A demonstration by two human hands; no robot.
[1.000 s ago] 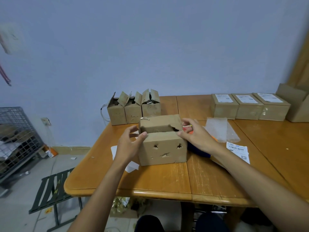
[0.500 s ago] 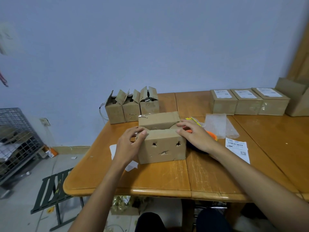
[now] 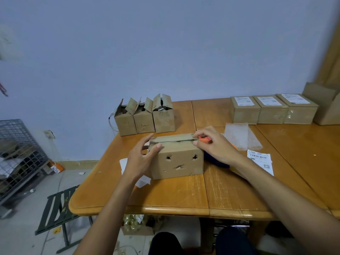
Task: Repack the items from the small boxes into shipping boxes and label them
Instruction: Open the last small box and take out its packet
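A brown shipping box (image 3: 176, 162) with several torn holes in its front stands on the wooden table (image 3: 174, 196). Its top flaps lie almost flat, with a narrow seam between them. My left hand (image 3: 141, 159) rests on the box's left end, thumb on the front top corner and fingers stretched toward the far flap. At the right end, my right hand (image 3: 215, 146) pinches the far flap's corner between curled fingers and thumb. Three small open boxes (image 3: 143, 120) stand in a row behind it.
Three closed, labelled boxes (image 3: 270, 111) line the back right beside a bigger carton (image 3: 327, 107). Bubble wrap (image 3: 237, 135), a printed label sheet (image 3: 261, 161), an orange item (image 3: 204, 138) and a dark blue object (image 3: 215, 161) lie right of the box. A folding stool (image 3: 57, 208) and wire cage (image 3: 18, 150) stand left.
The far flap, tilted up before, has come down nearly flat onto the box. Both hands have shifted up to the box's top edges.
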